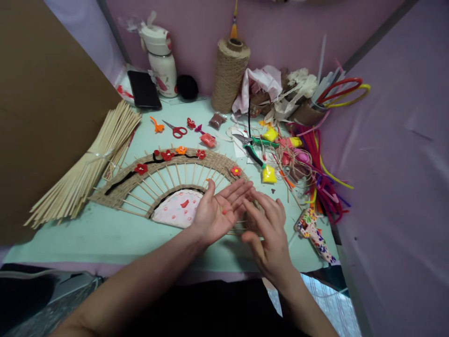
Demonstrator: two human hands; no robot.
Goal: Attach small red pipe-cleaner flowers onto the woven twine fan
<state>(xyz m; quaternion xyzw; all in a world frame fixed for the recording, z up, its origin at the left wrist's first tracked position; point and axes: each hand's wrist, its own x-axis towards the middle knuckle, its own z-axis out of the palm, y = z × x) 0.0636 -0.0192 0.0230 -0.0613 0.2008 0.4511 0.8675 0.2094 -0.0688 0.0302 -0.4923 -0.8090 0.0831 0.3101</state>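
Note:
My left hand (219,210) lies palm up over the right part of a fan-shaped woven piece, fingers stretched out flat. A small red-orange ball (224,212), perhaps modelling clay, rests loose on its palm. My right hand (268,231) hovers just beside it, fingers apart and slightly bent, with nothing in them. The fan (217,159) is made of thin sticks with a twine-wrapped outer band. Red and orange flowers, such as a red flower (141,169), and a black branch line decorate that band. Its white inner panel (171,206) bears small red shapes; my hands hide the fan's right end.
A bundle of sticks (87,164) lies left. Behind are red scissors (179,132), a phone (144,90), a bottle (163,70) and a twine spool (229,75). Green-handled pruners (253,152), yellow packets (269,173), pipe cleaners (308,159) and a patterned glue gun (315,236) lie right.

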